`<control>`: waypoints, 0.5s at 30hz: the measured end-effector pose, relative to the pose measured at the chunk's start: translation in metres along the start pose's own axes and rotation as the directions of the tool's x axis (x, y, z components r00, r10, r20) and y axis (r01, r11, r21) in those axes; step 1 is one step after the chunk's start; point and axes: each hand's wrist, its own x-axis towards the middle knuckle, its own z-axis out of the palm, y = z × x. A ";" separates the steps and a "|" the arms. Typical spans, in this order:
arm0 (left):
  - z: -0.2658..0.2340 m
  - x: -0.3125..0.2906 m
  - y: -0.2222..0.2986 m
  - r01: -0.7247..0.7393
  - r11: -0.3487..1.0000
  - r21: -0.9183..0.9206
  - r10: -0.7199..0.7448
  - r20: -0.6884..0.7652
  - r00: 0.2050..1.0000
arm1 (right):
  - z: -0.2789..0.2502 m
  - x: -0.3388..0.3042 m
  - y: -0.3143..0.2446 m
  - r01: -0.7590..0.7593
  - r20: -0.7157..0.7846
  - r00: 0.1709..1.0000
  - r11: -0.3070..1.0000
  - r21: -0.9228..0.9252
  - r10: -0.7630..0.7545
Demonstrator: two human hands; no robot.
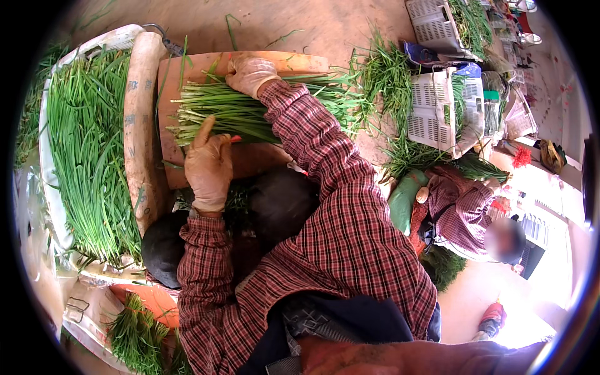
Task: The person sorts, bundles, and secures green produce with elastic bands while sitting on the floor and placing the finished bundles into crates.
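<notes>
A loose bunch of long green chives [231,112] lies across a reddish-brown board [181,169] in front of me, pale cut ends to the left. My right hand [251,75], in a thin whitish glove, curls over the bunch's far edge, fingers bent round stems. At the near left end is my gloved left hand [210,167]. Its index finger stretches toward the pale ends while the other fingers curl in. A small red tip [235,139] shows beside those fingers; what it belongs to is hidden.
Left of the board, a thick pale roll [139,125] borders a white container [47,156] packed with chives. More chives [387,84] lie loose on the floor to the right, near white slatted crates [431,109]. Another person [462,206] sits at the right, holding chives.
</notes>
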 end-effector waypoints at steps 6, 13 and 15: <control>0.000 0.002 -0.005 -0.031 0.999 0.008 0.032 -0.080 0.996 | 0.000 -0.004 0.006 -0.151 -0.010 0.988 0.965 0.217 0.156; 0.011 -0.001 -0.002 0.056 0.974 -0.218 -0.054 0.012 0.998 | -0.011 -0.008 -0.006 -0.239 0.033 0.971 0.962 0.128 0.237; 0.010 -0.001 -0.004 0.024 0.963 -0.269 -0.029 -0.014 0.999 | -0.010 0.000 -0.012 -0.308 0.058 0.950 0.951 0.039 0.306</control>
